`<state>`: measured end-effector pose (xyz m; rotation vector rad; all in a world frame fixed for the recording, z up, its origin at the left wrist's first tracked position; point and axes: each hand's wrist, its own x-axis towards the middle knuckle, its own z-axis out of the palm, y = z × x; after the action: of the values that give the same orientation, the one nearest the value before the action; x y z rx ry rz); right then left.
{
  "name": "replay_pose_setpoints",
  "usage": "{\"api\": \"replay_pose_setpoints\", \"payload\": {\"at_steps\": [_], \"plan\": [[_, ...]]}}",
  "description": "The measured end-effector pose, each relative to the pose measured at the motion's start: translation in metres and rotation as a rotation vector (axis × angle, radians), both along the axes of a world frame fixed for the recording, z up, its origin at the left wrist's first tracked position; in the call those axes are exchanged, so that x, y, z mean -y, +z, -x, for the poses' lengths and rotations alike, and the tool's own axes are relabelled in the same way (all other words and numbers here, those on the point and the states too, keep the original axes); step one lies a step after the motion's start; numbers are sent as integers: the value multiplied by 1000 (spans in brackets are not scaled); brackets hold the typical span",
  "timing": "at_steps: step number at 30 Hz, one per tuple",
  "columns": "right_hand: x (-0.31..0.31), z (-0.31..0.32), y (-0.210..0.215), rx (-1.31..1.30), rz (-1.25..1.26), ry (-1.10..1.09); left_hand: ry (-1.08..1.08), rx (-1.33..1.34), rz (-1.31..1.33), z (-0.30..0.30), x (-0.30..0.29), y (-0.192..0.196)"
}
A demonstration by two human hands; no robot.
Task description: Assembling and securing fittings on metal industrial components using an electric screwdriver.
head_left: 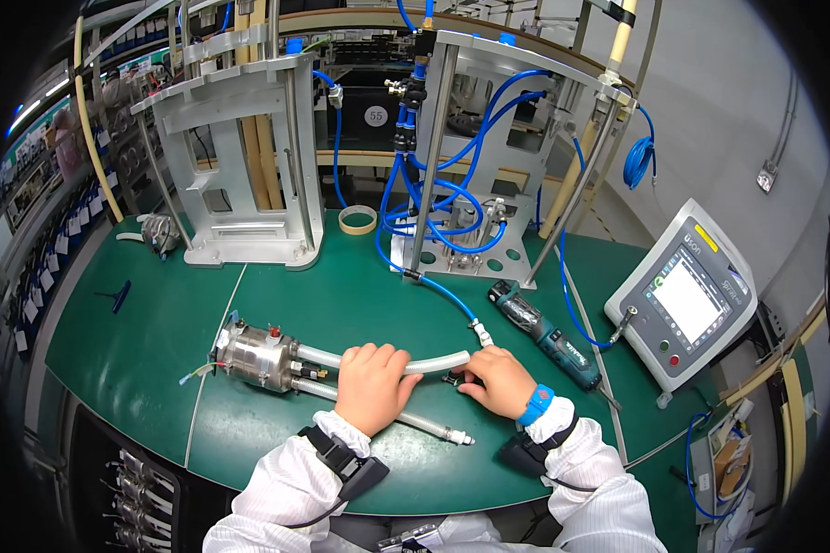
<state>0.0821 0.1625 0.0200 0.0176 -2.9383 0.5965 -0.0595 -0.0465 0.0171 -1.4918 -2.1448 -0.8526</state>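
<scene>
A shiny metal cylinder [258,358] lies on its side on the green table, with two clear ribbed hoses running right from it. My left hand [371,387] is closed over the upper hose [438,364]. Past my wrist, the lower hose [424,423] ends in a white fitting [461,438] on the table. My right hand [498,382] is closed at the upper hose's free end. A small dark part [452,378] peeks out beneath its fingertips, mostly hidden. Touching that hand from above is a white connector [481,334] on a blue air tube [447,293].
Two metal frame fixtures [240,235] [470,263] stand at the back, a tape roll [357,219] between them. Right of my hands lie a teal power screwdriver [549,336] and a tester with a screen [682,295]. A blue-handled tool [118,296] is far left.
</scene>
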Motion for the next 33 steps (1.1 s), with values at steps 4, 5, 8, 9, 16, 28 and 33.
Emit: {"api": "replay_pose_setpoints", "payload": {"at_steps": [4,5,8,9,16,28,33], "plan": [[10,3,-1,-95,-43,-41,26,-19,-8,-2,-1,1],[11,3,-5,-160,-75,-35,27,-44,-15,-3,-2,1],[6,3,-12,-121,-62,-45,31,-71,-20,-6,-3,5],[4,1,-10,-124,-62,-48,28,-74,-20,-7,-3,7],[-9,-13,21,-345,514,-192,15,-75,-41,-5,3,10],[9,-19,25,-455,425,-13,-174,-108,28,-17,1,23],[8,-17,26,-394,469,67,-258,-104,14,-14,1,17]]}}
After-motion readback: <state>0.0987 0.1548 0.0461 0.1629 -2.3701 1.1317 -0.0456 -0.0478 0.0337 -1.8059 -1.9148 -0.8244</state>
